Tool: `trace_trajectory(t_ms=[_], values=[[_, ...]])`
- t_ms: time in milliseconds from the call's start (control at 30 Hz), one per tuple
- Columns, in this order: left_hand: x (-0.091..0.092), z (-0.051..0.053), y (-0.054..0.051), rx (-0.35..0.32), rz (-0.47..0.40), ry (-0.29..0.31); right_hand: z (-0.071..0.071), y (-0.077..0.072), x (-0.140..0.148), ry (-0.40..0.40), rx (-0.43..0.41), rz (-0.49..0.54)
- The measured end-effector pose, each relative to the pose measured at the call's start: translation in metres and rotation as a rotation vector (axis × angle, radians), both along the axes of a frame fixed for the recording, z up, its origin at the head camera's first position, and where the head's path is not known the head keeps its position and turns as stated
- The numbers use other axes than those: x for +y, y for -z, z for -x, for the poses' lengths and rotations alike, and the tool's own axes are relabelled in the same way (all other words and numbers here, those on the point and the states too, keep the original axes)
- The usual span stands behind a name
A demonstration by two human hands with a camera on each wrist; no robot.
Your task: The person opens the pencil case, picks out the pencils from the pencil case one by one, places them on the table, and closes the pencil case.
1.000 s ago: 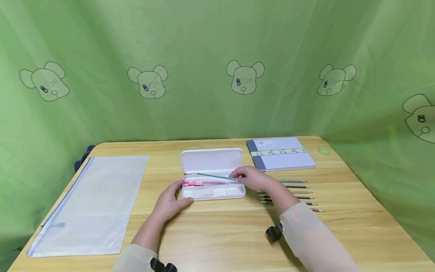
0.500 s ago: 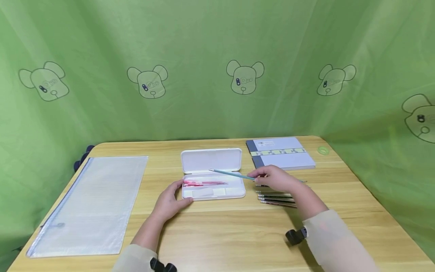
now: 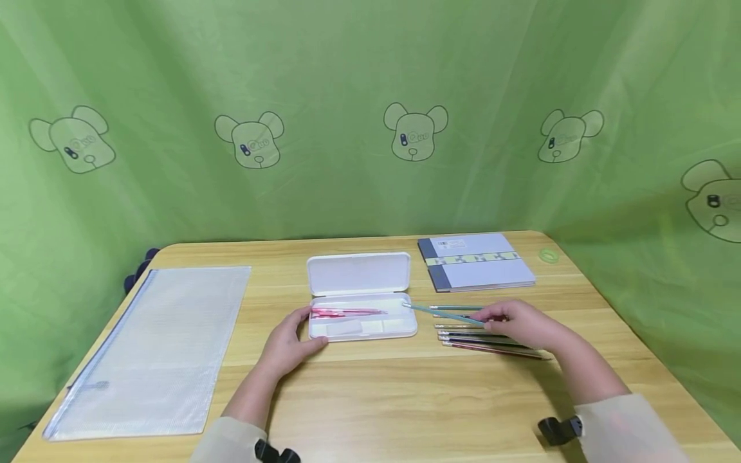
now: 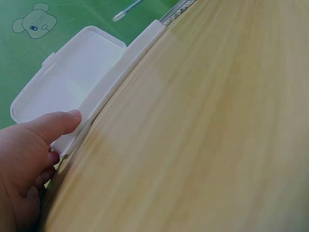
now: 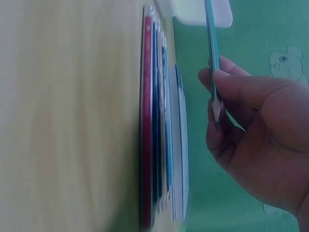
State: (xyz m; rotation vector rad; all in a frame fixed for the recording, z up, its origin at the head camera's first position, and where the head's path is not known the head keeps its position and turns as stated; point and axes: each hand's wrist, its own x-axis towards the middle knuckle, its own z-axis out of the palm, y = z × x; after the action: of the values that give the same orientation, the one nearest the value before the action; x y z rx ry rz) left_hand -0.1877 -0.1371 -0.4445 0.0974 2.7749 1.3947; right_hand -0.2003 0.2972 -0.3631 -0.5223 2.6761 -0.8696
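A white pencil case [image 3: 359, 275] lies with its lid up in the middle of the table. Its left end is gripped by my left hand [image 3: 286, 344]; the thumb presses the front edge in the left wrist view. Pink stick-like pens or pencils [image 3: 347, 313] and a pale block [image 3: 344, 328] lie inside. Between thumb and fingers, my right hand [image 3: 523, 323] pinches a teal pencil [image 5: 212, 48] near its sharpened tip, its other end reaching left to the case. Under and beside this hand, several pencils [image 3: 477, 341] lie in a row, partly covered by it.
A notebook [image 3: 486, 267] with a patterned band lies behind the pencils, and a small green ring [image 3: 548, 256] lies right of it. At the left is a translucent zip pouch [image 3: 153, 347]. A green curtain [image 3: 324, 173] hangs behind the table [image 3: 370, 399].
My right hand has carried the teal pencil rightward from over the case to above the row of pencils. The left hand stays on the case.
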Motion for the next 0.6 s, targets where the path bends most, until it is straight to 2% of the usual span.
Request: trace_trajectory(t_ms=[300, 600], values=[[-0.001, -0.001, 0.002, 0.007, 0.001, 0.003, -0.022, 0.004, 0.027, 0.03, -0.001, -0.056], [-0.001, 0.0, 0.001, -0.001, -0.003, 0.003, -0.038, 0.01, 0.043, 0.066, -0.001, -0.085]])
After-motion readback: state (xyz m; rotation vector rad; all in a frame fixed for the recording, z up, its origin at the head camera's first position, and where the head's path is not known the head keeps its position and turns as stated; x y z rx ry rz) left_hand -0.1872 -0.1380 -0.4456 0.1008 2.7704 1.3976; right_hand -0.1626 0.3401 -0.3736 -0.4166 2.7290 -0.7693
